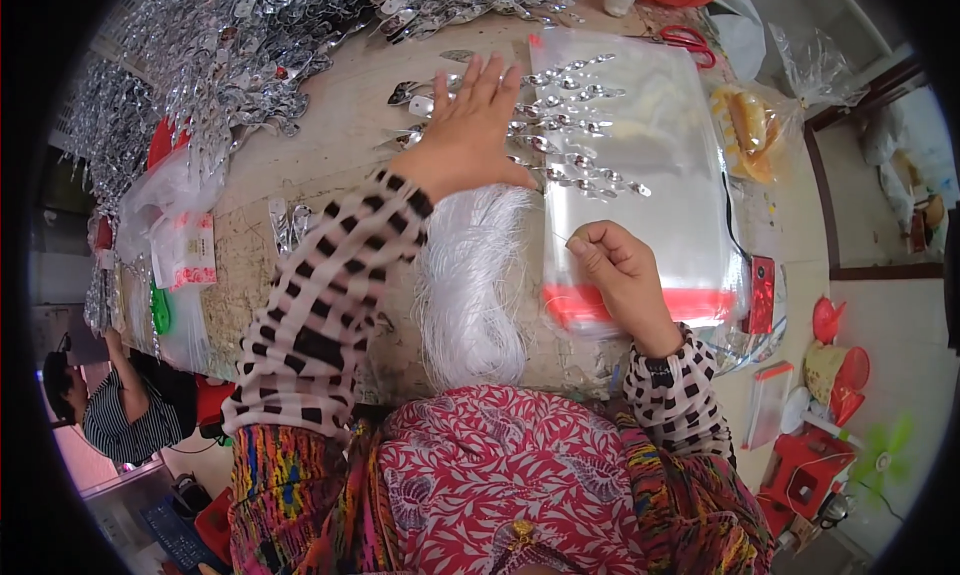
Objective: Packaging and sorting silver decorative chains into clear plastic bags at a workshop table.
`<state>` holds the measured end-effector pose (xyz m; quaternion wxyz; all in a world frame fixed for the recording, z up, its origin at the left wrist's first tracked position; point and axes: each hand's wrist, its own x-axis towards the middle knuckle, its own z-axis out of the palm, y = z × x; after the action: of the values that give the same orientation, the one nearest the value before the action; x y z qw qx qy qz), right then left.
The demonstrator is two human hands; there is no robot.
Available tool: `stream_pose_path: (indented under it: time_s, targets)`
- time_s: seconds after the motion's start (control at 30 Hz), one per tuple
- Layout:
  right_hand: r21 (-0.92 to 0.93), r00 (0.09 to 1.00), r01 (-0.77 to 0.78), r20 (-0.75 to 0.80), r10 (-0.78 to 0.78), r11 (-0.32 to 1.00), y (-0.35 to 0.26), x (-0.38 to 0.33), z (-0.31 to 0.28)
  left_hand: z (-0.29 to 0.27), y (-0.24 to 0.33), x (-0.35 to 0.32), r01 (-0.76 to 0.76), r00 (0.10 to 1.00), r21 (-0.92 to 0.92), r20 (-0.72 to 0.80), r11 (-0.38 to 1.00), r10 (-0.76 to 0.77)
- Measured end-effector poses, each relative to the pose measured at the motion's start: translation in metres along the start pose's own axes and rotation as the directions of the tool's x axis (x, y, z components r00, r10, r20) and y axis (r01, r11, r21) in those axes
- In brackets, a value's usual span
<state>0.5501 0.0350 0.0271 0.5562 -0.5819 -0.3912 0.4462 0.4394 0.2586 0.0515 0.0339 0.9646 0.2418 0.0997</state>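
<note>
The right hand (pixel 620 270) rests on a stack of clear bags (pixel 650 165), fingers pinched on a thin white thread near the thread bundle (pixel 472 285). Farther out, the left hand (pixel 468 115) lies flat and spread on silver ornaments (pixel 575 125). Seemingly threading; next needs one ornament picked out

A worn wooden table (pixel 330 165) stands on a pale tiled floor (pixel 800 275) in daylight.
</note>
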Motion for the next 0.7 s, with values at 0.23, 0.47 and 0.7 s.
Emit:
stream_pose_path:
  time_s: [0.23,0.47,0.7]
  targets:
    - [0.006,0.999,-0.039,-0.029,0.039,0.999,0.004,0.012,-0.008,0.011,-0.005,0.073,-0.052,0.917,0.094,0.398,0.994,0.01]
    - [0.009,1.0,-0.005,0.027,0.005,1.0,-0.001,0.009,-0.003,0.023,-0.029,0.069,-0.187,0.972,-0.085,0.128,0.979,0.197]
    - [0.027,1.0,-0.004,0.023,0.003,1.0,0.001,0.009,0.0,0.006,-0.027,0.054,-0.155,0.987,-0.209,-0.069,0.966,0.144]
